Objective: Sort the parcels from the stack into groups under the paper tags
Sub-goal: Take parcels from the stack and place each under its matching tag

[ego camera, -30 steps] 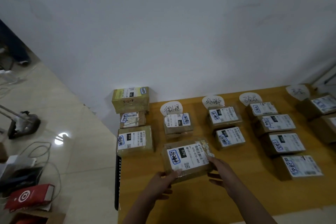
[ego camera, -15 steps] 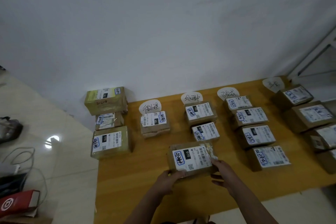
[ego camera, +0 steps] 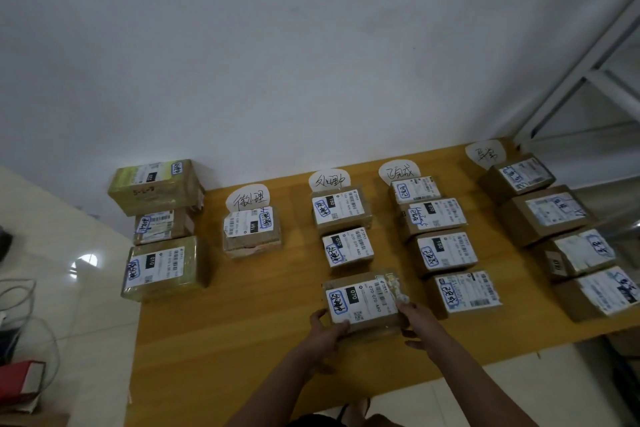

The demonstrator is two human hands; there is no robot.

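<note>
**A:** Which step is going on here?

**B:** The person is placing one parcel [ego camera: 362, 302] into the column under the second paper tag [ego camera: 329, 180]. It is lying third in that line, just nearer than the two parcels [ego camera: 348, 250] under that tag. That is putting it toward the near edge of the bench [ego camera: 225, 340].

**A:** What are the hands doing?

**B:** Both are gripping it. The left hand [ego camera: 327, 329] is curling round the parcel's near left corner, thumb on top. The right hand [ego camera: 415, 319] is holding the right side, with fingers lying along that edge. I cannot tell whether the parcel is resting fully on the bench or being held just off it.

**A:** Is it going to the right group?

**B:** I am judging so. The blue-framed handwriting on its label is looking like the writing on the tag and on the two labels ahead of it. The characters are too blurred to read with confidence, though.

**A:** And what is coming next?

**B:** Probably both hands are going to be letting go, once the parcel is squared with its column and apart from the column under the third paper tag [ego camera: 398, 172]. After that, a reach to the stack [ego camera: 162, 222] at the bench's far left corner, where three parcels are waiting unsorted. That move is calling for reading the label first. The column under the first paper tag [ego camera: 247, 199] is holding only one parcel, while the others are filling toward the near edge.
</note>
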